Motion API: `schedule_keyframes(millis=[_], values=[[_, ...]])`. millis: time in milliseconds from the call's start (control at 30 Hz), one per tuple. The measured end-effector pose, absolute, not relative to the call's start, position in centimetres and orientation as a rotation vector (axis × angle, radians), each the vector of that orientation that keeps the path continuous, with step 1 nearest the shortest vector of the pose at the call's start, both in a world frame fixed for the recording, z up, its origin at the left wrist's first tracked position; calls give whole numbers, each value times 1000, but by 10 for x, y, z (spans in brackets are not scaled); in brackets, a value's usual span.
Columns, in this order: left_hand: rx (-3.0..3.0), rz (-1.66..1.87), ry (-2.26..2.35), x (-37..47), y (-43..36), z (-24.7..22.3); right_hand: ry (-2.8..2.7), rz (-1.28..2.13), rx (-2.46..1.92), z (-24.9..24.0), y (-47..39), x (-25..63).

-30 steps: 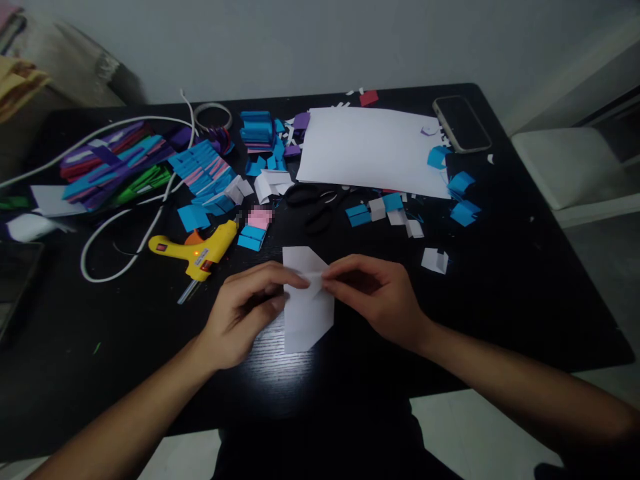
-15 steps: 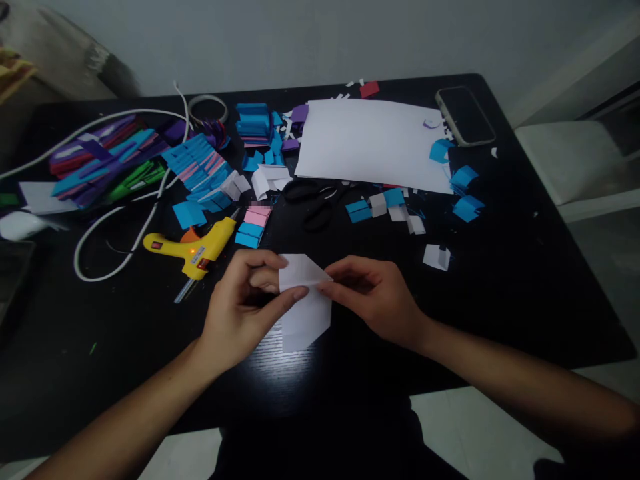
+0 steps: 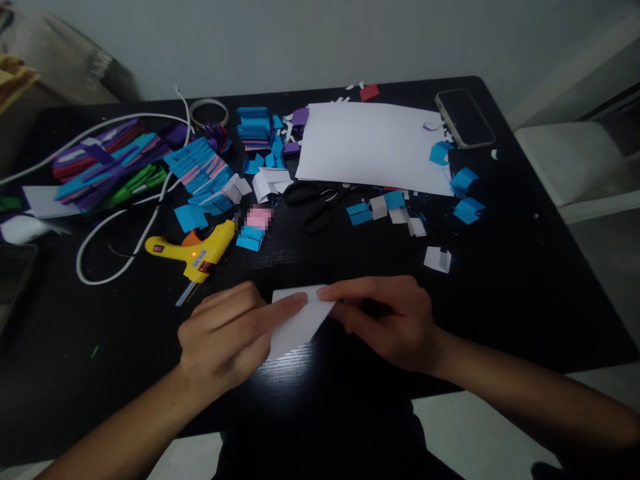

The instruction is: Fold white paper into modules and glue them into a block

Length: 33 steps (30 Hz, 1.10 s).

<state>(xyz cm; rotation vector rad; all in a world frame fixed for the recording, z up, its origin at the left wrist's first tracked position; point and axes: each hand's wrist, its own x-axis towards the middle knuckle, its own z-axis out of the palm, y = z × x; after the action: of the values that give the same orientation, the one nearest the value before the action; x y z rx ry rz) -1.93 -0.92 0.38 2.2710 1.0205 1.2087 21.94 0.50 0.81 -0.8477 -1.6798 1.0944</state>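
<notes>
A small folded piece of white paper [image 3: 297, 328] is held between both hands above the front part of the black table. My left hand [image 3: 230, 333] grips its left side, with a finger stretched along the upper fold. At the right end of that fold, my right hand [image 3: 385, 317] pinches the paper between thumb and finger. The yellow glue gun [image 3: 193, 252] lies just beyond my left hand, its small light glowing orange. The paper's underside and some of my left fingertips are hidden.
Behind the hands lie black scissors [image 3: 317, 207], a large white sheet [image 3: 373, 147], folded blue pieces [image 3: 255, 127] and a phone [image 3: 465, 118]. A white cable [image 3: 83, 247] loops at the left beside bundled coloured strips [image 3: 107, 160]. A tape roll [image 3: 209, 112] sits near the back edge.
The white paper has been folded over, now showing a smaller, slanted shape. Both hands have turned and moved slightly nearer to me, still gripping it.
</notes>
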Motion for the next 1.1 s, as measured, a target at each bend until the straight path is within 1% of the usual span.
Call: schedule_keyframes(millis=[133,400,633,767,900,1000,1100], values=[[2314,1202,1045,-20,-13,3,-1604,1204,-771,9,3,218],[1829,1153,989,-7,-1,8,-1599,1149,-813,5,8,220],[1625,1161,1087,0,-4,9,-1625,1076,-889,5,7,217],[1381,1225,1125,6,-6,9,-1455,1223,-1047,3,2,212],[1248,1257,1110,10,-5,8,-1263,1434,-1089,1,1,210],[1167,1226,1108,10,-2,7,-1191,1543,-1099,0,3,210],[1106,1141,1115,11,1,9,-1175,1566,-1108,-1,4,211]])
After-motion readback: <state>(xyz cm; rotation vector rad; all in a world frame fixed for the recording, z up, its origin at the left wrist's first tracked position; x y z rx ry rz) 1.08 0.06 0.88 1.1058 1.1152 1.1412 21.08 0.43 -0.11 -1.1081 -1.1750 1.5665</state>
